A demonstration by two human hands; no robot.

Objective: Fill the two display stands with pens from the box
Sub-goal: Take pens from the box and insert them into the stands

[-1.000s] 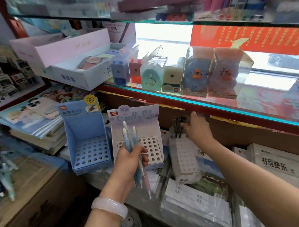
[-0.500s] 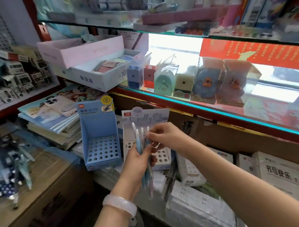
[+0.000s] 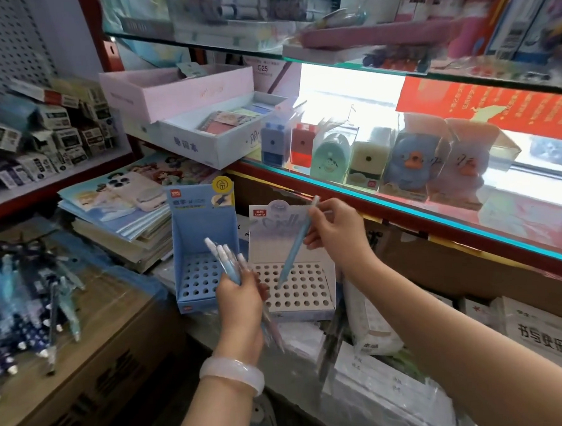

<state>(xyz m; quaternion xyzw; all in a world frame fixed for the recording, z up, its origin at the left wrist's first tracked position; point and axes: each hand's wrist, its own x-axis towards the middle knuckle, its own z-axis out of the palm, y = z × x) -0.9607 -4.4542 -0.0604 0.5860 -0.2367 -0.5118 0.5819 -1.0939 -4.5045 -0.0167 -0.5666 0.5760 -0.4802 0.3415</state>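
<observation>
White translucent bangle [image 3: 232,372] on the left wrist, nearest the camera. Left hand [image 3: 241,300] above it, grip clenched round a bundle of pale blue and white pens [image 3: 224,258]; caps fan up past the fingers, tips showing below the palm. Right hand [image 3: 333,231], up and right of the left grip, pinching a single pale blue pen [image 3: 298,241] near its upper end; pen tilted, tip down, hanging over the hole grid of the white cardboard display stand [image 3: 296,292]; whether the tip touches a hole cannot be told. Stand sits directly beyond the left grip, holes unfilled. Light blue cardboard display stand [image 3: 204,248] just left of the white one, touching or nearly so, holes likewise unfilled. Left of the left grip: brown cardboard box [image 3: 86,359] carrying a heap of dark blue and teal pens [image 3: 26,317]. Beyond the blue stand: stack of illustrated notebooks [image 3: 119,216]. Farther, above the right grip: glass shelf with teal edge [image 3: 402,207] holding boxed pencil sharpeners [image 3: 367,157].
</observation>
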